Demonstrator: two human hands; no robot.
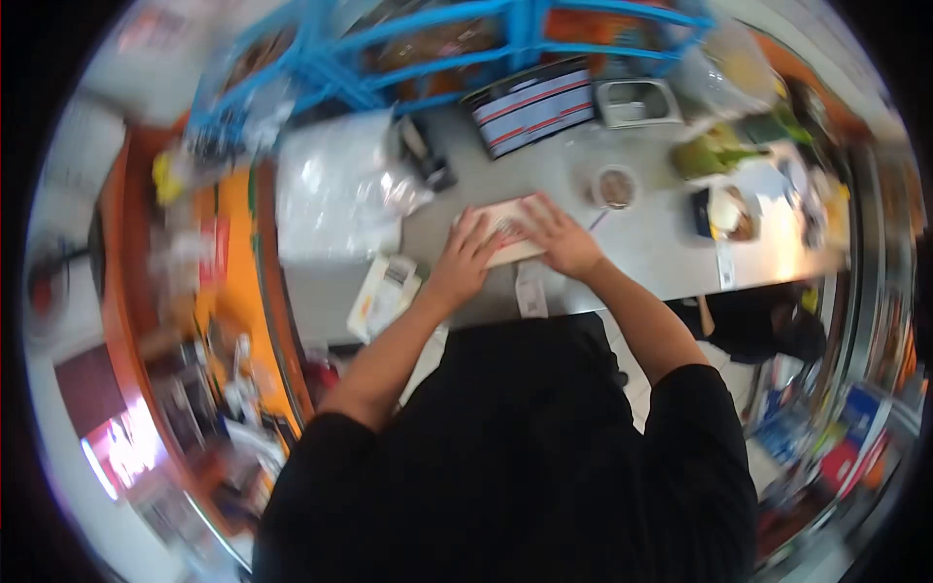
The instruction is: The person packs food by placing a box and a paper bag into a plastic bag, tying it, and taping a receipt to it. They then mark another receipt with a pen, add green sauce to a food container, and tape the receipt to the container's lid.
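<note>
At the grey metal table (641, 257), left hand (571, 249) and right hand (461, 272), fingers spread, ungripping, seemingly steady a flat, pale, red-printed packet (506, 216); lifting would need an edge grip.

Both hands press flat on pale packet (507, 229) with red print, on shiny metal table (573, 155). Left hand (465, 260) on left part, right hand (566, 239) on right part, fingers spread. White paper slip (531, 291) just below packet, near table edge. Small round tub (615, 187) with brown stuff near right hand. Screen (533, 105) further back, metal pan (638, 103) beside it. Big pile of clear plastic (335, 185) on left. Blue rack (418, 47) behind.
</note>
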